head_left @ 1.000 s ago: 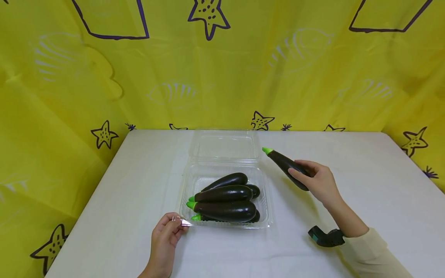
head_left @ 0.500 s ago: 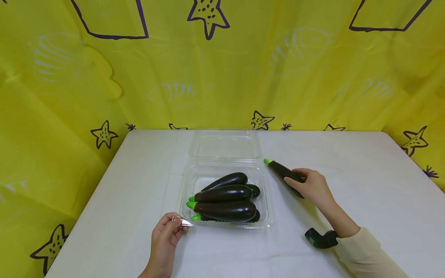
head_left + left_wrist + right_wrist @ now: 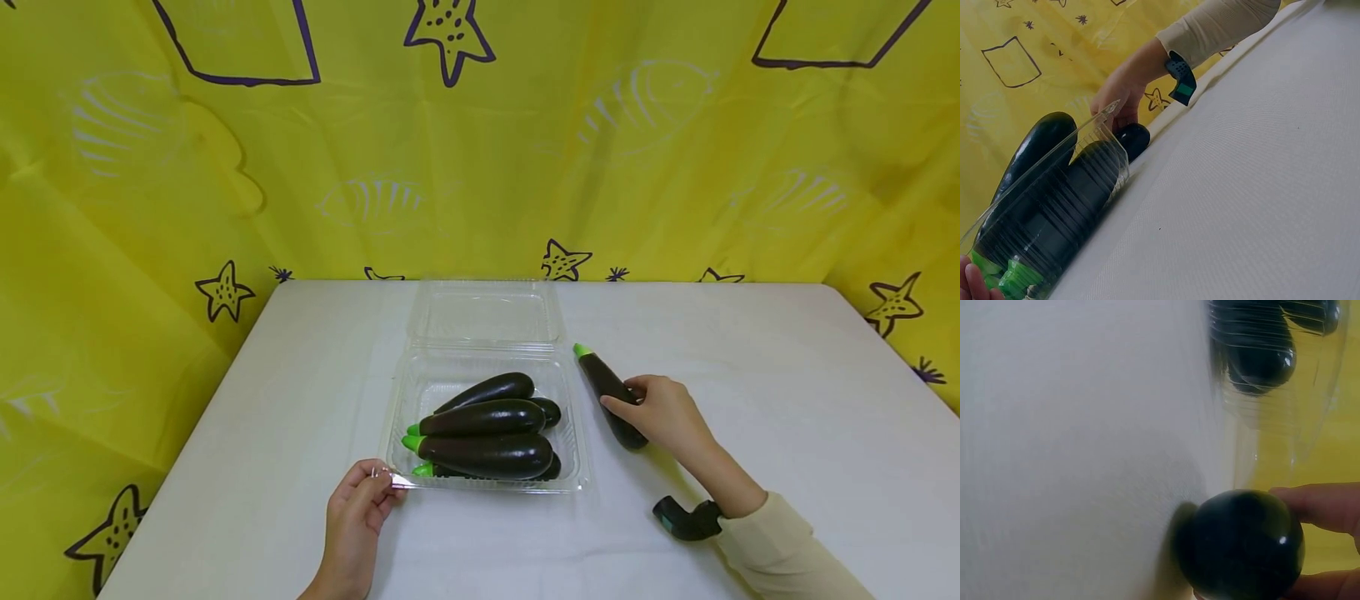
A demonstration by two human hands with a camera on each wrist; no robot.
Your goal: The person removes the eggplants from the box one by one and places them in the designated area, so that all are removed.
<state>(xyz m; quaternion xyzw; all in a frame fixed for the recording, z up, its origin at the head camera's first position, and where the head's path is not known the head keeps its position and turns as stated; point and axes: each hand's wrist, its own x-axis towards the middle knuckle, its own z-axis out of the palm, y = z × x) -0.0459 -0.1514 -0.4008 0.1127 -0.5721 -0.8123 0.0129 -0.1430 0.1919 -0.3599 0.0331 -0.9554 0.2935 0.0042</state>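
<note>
Evidently our right grip (image 3: 667, 412) has thumb and fingers spread only as wide as the thick lower part of the eggplant (image 3: 606, 385) they pinch, one on either side of it. We have that eggplant just to the right of the clear plastic box (image 3: 573, 433), outside its wall, with its green stem end pointing away from us and a little leftward. Whether its underside touches the table (image 3: 255, 483), we cannot tell. Our left grip (image 3: 358, 508) pinches the box's near left corner, thumb on top and fingers curled.

Inside the box we see at least five more eggplants (image 3: 487, 457) piled together, the visible stems turned left and the round ends right. Beyond them the lid (image 3: 483, 315) lies folded back on the white-covered table. On our right wrist sits a black camera (image 3: 686, 518), just below a cream sleeve (image 3: 783, 542). Behind everything hangs a yellow cloth (image 3: 480, 167) printed with dark starfish and pale fish.
</note>
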